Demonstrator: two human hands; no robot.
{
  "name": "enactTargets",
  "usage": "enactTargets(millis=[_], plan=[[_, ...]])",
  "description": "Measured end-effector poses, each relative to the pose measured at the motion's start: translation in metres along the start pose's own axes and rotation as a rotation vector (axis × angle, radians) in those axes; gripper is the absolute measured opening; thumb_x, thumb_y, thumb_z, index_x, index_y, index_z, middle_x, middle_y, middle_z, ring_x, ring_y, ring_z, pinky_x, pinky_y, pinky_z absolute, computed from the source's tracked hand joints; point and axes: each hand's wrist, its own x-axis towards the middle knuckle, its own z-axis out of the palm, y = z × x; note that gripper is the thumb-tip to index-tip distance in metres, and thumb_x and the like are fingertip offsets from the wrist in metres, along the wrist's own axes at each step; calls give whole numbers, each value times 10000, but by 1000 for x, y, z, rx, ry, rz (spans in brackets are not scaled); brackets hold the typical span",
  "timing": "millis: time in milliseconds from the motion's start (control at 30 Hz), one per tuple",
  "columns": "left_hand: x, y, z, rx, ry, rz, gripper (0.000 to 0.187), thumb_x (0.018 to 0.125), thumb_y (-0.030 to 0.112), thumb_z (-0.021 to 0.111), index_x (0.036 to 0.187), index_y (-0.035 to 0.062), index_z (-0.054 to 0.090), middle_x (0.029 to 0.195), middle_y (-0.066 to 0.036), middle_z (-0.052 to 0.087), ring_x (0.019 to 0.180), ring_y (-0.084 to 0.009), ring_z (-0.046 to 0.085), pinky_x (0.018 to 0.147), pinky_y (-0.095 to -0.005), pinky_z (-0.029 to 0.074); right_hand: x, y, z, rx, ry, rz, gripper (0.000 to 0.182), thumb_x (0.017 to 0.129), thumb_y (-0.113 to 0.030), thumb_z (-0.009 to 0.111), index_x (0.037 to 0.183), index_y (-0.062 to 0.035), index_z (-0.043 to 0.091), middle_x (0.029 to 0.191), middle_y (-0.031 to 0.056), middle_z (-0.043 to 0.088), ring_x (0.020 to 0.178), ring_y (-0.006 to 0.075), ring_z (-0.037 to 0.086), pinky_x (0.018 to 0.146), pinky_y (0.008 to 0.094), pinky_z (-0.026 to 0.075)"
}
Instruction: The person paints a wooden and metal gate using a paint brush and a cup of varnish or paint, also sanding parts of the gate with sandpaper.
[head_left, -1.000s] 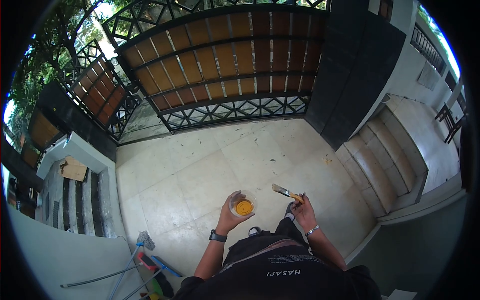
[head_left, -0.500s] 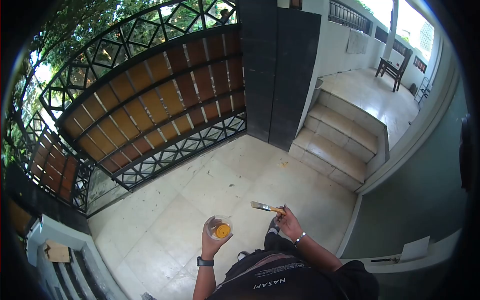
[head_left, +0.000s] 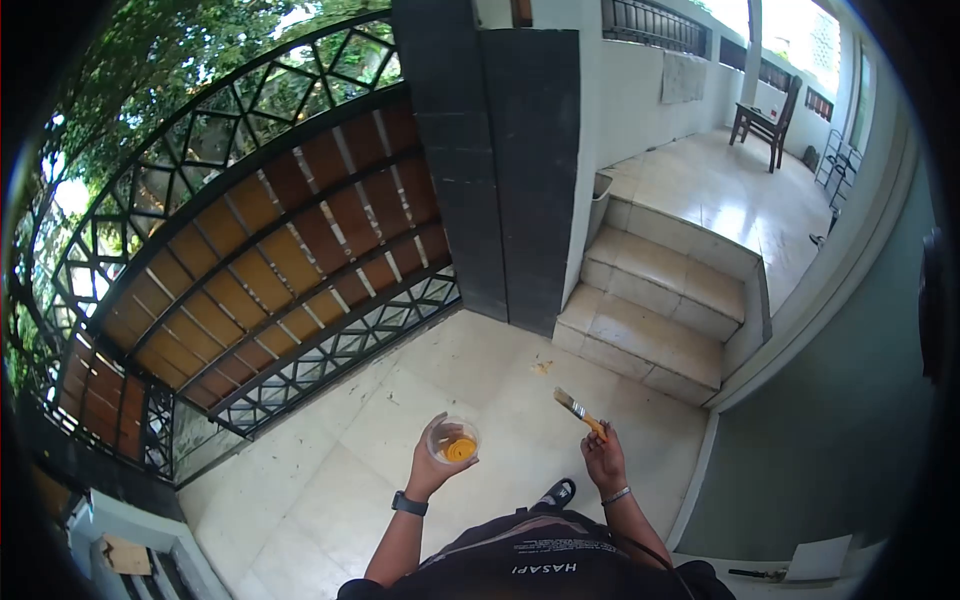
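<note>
My left hand point(head_left: 432, 470) is wrapped around a clear plastic cup point(head_left: 441, 436). Inside the cup lies orange-yellow paint point(head_left: 460, 450), low at the bottom. In my right hand point(head_left: 605, 465) is a paintbrush point(head_left: 580, 412), gripped by its yellow-orange handle. Its pale bristles point up and to the left, away from my body. Cup and brush are apart, both held above the tiled floor point(head_left: 380, 430).
A black metal gate point(head_left: 270, 230) with brown and yellow panels stands at the left, beside a dark pillar point(head_left: 490, 180). Tiled steps point(head_left: 650, 335) rise at the right to a porch with a wooden chair point(head_left: 765, 125). Yellowish bits point(head_left: 542, 368) mark the floor near the steps.
My view has turned to the right. The brush has swung to point more upward and sits farther right from the cup. A sandalled foot now shows more fully ahead of my body.
</note>
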Motion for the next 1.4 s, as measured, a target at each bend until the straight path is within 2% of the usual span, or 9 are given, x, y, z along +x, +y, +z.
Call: enactTargets(millis=[233,467,633,800,900,1067,1167,1267,1400], plan=[[149,16,125,-83,-172,32,998,652,58,870,1466,4,295,1178,-103,591,1130,-205,584,1008,-374,485,69,-128,-10,47,-135,-162,161,992,-264,575,1023,-120,642,958,-15,647,810,116,626,805,299,491],[267,14,229,-107,-289,52,1046,642,51,873,1474,14,241,1183,-105,581,1137,-214,582,1011,-378,479,152,-229,-23,71,-85,-247,162,991,-271,577,1025,-129,647,980,-22,654,850,118,628,817,306,489],[369,8,284,-60,-215,117,872,622,79,898,1308,44,360,1189,-109,572,1128,-229,588,1004,-380,477,234,-300,-4,24,-73,-334,189,992,-260,572,1088,-119,654,1032,-1,666,907,132,631,874,313,486],[489,27,329,-83,-164,160,858,607,90,912,1274,54,374,1205,-107,565,1143,-222,580,1014,-370,466,329,-368,-2,53,-123,-377,228,983,-226,587,1150,-83,647,1090,43,668,996,168,627,942,322,488],[559,52,348,-95,-156,218,874,597,98,922,1277,54,374,1224,-104,559,1160,-213,571,1020,-357,456,372,-410,27,43,-85,-477,221,975,-171,597,1164,-67,643,1084,70,668,1028,185,640,946,332,513],[662,79,408,-120,-230,275,911,578,132,935,1297,57,381,1236,-93,551,1172,-206,561,1024,-348,447,433,-489,63,-47,-82,-599,231,977,-135,587,1186,-44,626,1074,82,670,1026,176,643,933,335,524],[721,89,457,-170,-285,300,930,580,138,929,1320,51,373,1255,-97,549,1190,-208,553,1036,-356,440,476,-540,78,-230,-35,-619,232,986,-128,570,1192,-33,621,1020,63,672,883,160,650,839,331,534],[779,102,508,-169,-297,338,925,594,125,916,1334,49,365,1260,-104,553,1198,-211,552,1047,-367,433,528,-592,81,-256,-12,-592,221,990,-128,564,1179,-32,626,1001,53,671,846,151,641,802,327,525],[859,146,572,-90,-275,373,901,612,102,896,1339,38,368,1251,-117,567,1200,-225,556,1055,-381,432,603,-668,102,-238,-102,-565,262,999,-218,560,1190,-47,617,956,29,636,863,138,592,808,323,487]])
